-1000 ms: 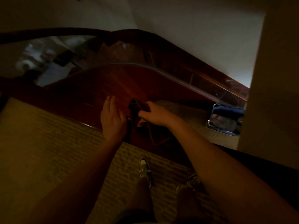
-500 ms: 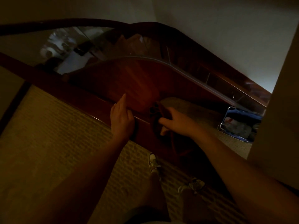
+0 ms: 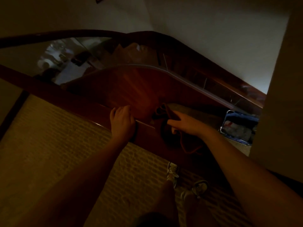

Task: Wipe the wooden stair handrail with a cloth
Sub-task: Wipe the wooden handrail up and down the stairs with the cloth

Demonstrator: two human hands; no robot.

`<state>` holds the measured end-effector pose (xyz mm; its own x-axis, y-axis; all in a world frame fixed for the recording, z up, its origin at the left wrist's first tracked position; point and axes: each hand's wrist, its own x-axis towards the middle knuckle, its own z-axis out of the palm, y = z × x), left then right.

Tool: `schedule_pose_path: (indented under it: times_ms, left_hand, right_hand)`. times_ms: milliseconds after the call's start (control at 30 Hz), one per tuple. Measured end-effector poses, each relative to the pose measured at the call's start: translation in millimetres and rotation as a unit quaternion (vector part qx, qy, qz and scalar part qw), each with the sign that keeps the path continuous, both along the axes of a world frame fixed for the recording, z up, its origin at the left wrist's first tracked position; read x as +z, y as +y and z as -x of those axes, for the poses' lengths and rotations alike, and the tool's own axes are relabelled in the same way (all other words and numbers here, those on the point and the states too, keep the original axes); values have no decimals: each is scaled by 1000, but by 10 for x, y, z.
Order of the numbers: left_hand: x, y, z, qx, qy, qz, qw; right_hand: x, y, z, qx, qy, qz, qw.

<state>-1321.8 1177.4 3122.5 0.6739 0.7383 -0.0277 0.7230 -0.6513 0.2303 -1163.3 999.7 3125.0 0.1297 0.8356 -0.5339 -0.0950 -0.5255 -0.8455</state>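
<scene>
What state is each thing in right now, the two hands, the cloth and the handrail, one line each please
left hand: on the handrail, fingers curled over its far edge.
right hand: holding the cloth against the rail.
cloth: dark, bunched, draped over the handrail, part hanging down the near side.
handrail: dark polished wood, glossy; too dim to tell wiped parts from unwiped.
</scene>
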Motion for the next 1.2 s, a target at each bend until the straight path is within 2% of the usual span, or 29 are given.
schedule_pose_path:
  times_ms: [100, 233, 300, 433, 567, 633, 767, 900, 1067, 1200]
  left_hand:
    - [32, -43, -45, -75, 32, -37, 996]
    - [125, -379, -242, -184, 47, 44, 981]
    - [122, -682, -412, -264, 65, 60, 961]
    - [132, -1213, -744, -341, 105, 103, 929]
    - [47, -1266, -764, -320, 122, 128, 931]
    - [29, -1280, -776, -330, 134, 102, 929]
    - [98, -1359, -766, -330, 134, 83, 931]
    - [167, -1639, -822, -382, 113, 91, 913]
    - [162, -2524, -1064, -436, 92, 142, 884]
    - [159, -3108, -1164, -456, 115, 134, 872]
  right_hand:
    - [48, -525, -51, -32, -46, 41, 998]
    - [125, -1140, -7, -130, -152, 109, 974]
    - [185, -1348, 98, -192, -209, 147, 948]
    - [181, -1440, 319, -344, -338, 178, 858]
    - [145, -1206, 539, -351, -418, 229, 806]
    - [159, -1027, 684, -352, -447, 205, 797]
    - [126, -1049, 716, -354, -445, 171, 804]
    - [96, -1386, 649, -370, -442, 146, 804]
    - [148, -2282, 466, -414, -458, 168, 769]
    - [120, -3254, 236, -456, -429, 227, 746]
